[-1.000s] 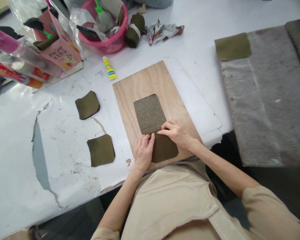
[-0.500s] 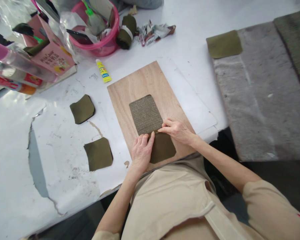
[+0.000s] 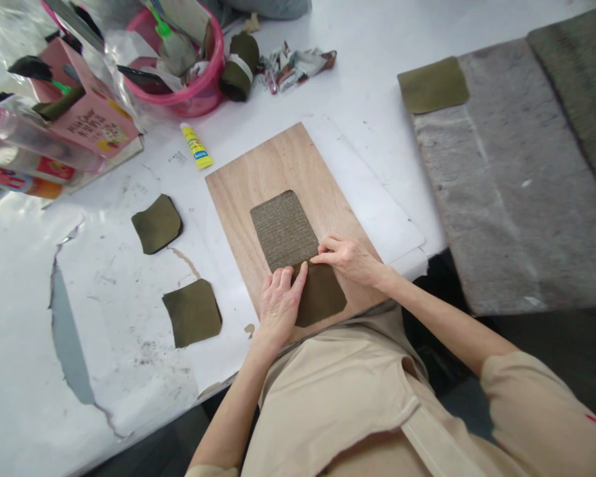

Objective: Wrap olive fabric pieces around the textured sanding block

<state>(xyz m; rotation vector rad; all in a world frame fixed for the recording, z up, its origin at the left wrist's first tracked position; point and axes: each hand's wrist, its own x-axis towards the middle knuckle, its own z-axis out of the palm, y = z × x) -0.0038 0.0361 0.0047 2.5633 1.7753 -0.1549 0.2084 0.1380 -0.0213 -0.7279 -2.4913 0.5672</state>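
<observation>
Left hand (image 3: 281,299), unclenched, and right hand (image 3: 346,257), grip unclear, stayed at the edge of the olive piece (image 3: 322,296); pressing seemingly continued

The view comes from a camera worn on the person's head, facing forward and steeply down, past the beige clothing (image 3: 338,391) that takes up much of the bottom of the frame. It sits close enough to show the whole left hand (image 3: 279,303) and right hand (image 3: 345,257), just below mid-frame, by the near edge of the bench (image 3: 377,86). That edge appears aslant, climbing from the lower left toward the right. The bench's far part reaches the top of the frame, and its left side runs out of view.
</observation>
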